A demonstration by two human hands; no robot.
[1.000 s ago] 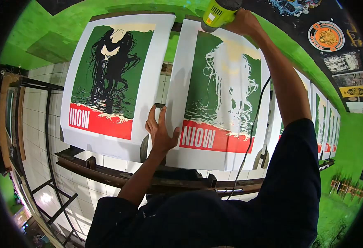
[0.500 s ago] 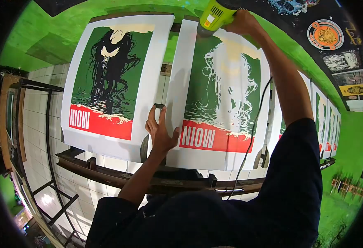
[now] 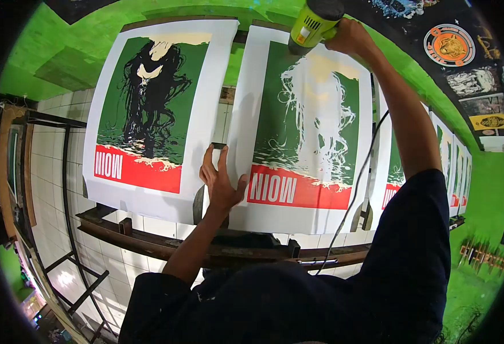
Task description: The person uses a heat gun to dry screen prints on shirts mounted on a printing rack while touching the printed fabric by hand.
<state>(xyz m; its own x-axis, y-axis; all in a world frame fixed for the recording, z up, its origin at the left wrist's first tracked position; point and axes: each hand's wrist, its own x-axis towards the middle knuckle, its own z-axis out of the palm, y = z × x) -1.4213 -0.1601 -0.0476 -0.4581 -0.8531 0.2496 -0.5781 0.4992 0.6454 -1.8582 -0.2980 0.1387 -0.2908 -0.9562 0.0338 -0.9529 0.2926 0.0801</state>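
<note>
White MOIN lettering (image 3: 273, 188) stands on red bands (image 3: 320, 198) of 2 posters (image 3: 306, 140).

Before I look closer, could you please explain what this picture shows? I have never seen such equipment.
There is no robot: a camera worn on a person's head looks forward and down at two bare hands. The right hand holds a yellow-green tool, perhaps a heat gun, over the upper part of a white-figured print. The left hand has fingertips at a small dark piece; I cannot tell whether it is gripped. Left of that hand lies a black-figured print. More prints continue in a row to the right.
</note>
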